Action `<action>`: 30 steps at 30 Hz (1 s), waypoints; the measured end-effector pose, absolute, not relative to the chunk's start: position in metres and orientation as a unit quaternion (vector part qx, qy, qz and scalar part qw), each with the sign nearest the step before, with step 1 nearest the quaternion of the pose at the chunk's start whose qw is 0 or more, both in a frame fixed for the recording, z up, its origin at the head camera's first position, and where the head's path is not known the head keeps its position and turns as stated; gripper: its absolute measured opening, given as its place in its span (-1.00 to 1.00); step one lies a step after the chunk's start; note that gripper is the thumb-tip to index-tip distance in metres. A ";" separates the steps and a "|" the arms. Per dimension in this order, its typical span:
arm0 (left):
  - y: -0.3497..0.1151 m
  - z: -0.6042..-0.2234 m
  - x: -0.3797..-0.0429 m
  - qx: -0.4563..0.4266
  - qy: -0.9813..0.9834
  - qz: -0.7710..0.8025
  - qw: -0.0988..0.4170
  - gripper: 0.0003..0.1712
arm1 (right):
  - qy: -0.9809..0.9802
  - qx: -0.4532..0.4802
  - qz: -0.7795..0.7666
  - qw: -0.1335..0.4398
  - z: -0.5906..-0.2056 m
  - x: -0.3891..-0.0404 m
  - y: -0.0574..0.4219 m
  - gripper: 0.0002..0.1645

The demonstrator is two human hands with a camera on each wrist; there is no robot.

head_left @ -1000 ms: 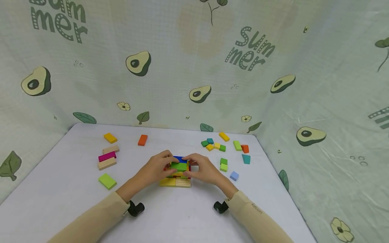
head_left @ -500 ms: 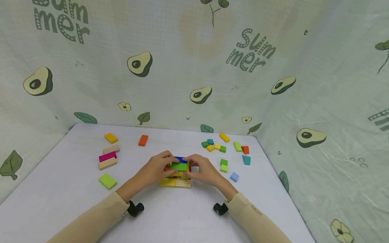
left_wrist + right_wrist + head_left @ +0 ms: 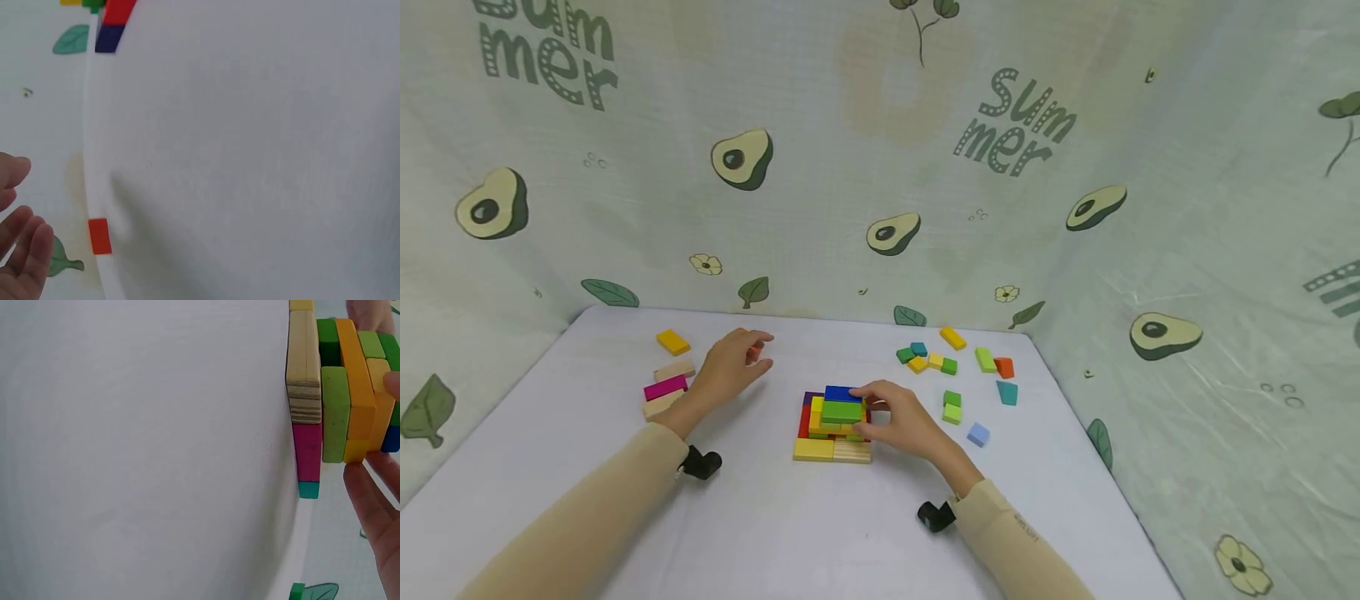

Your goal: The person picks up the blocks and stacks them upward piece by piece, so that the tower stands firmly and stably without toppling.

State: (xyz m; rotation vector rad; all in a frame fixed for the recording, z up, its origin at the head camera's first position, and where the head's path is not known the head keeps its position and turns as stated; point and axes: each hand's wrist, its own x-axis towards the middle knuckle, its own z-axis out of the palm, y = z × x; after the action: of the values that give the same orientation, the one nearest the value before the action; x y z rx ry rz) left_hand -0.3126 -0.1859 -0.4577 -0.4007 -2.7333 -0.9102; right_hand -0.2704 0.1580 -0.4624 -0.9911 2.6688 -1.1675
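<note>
A layered stack of colored wooden blocks [image 3: 842, 412] stands mid-table, with a green block [image 3: 842, 412] and a blue block [image 3: 842, 394] on top. My right hand [image 3: 898, 418] holds the stack's right side, thumb at the front and index finger by the blue block. In the right wrist view, its fingers [image 3: 369, 500] touch the ends of the yellow and orange blocks. My left hand [image 3: 728, 367] is over the back left of the table, thumb and fingers apart, near an orange block [image 3: 100, 236]. The head view shows that block partly hidden behind the fingers.
Left of the stack lie a yellow block [image 3: 672, 342], a magenta block [image 3: 666, 387] and wooden blocks [image 3: 674, 369], partly beside my left arm. Several small blocks are scattered right and behind, including a light blue cube [image 3: 978, 434] and a teal block [image 3: 1007, 392]. Printed fabric [image 3: 820, 267] rises behind the table.
My left hand has let go of the stack and moved left and back to the orange block. The lime block at the left is now hidden by that arm. My right hand stays on the stack.
</note>
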 end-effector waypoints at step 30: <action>-0.214 -0.475 -0.364 -0.095 -0.957 -0.273 0.000 -0.45 | 0.866 -0.302 -0.397 0.040 -0.463 -0.268 0.157 -0.39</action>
State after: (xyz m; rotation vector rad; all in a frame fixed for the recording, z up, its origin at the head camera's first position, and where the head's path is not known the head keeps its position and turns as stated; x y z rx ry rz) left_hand -0.3636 -0.2142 -0.4751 -0.2982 -3.0075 -0.8578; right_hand -0.2684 0.1571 -0.4633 -0.9261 2.6525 -1.2154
